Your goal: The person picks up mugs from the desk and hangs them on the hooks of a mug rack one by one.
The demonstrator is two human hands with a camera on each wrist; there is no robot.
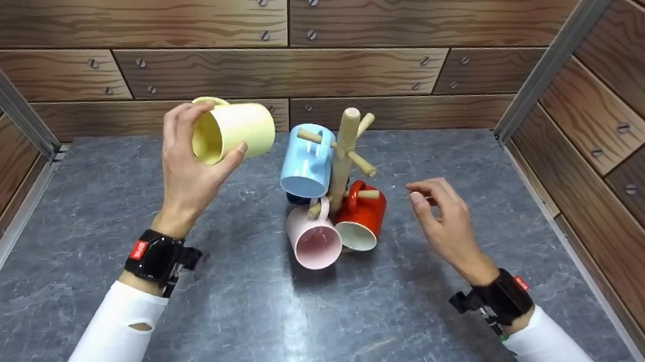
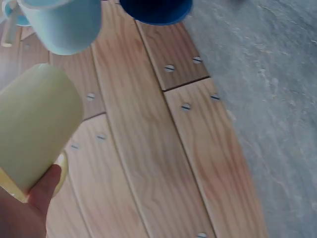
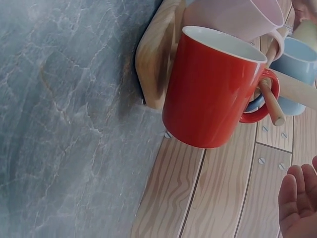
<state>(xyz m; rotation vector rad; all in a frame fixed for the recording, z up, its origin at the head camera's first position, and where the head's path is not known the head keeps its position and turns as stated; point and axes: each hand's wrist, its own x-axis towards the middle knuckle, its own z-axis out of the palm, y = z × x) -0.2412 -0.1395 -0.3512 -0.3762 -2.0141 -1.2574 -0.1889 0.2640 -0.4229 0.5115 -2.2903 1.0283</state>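
My left hand [image 1: 185, 157] grips a pale yellow mug [image 1: 233, 131] held on its side in the air, left of a wooden mug tree [image 1: 346, 147]. The same yellow mug [image 2: 37, 124] fills the left of the left wrist view, with a fingertip against it. On the tree's pegs hang a light blue mug [image 1: 306, 162], a pink mug [image 1: 314, 240] and a red mug [image 1: 361, 215]; a dark blue mug [image 2: 156, 10] hangs behind. My right hand [image 1: 443, 217] hovers to the right of the red mug [image 3: 213, 89], fingers loosely curled, holding nothing.
The mug tree stands mid-way on a grey stone-pattern tabletop [image 1: 264, 323]. Wood-plank walls [image 1: 344, 24] close in the back and both sides, with metal corner posts [image 1: 565, 41]. One upper peg [image 1: 362, 163] on the tree's right side carries nothing.
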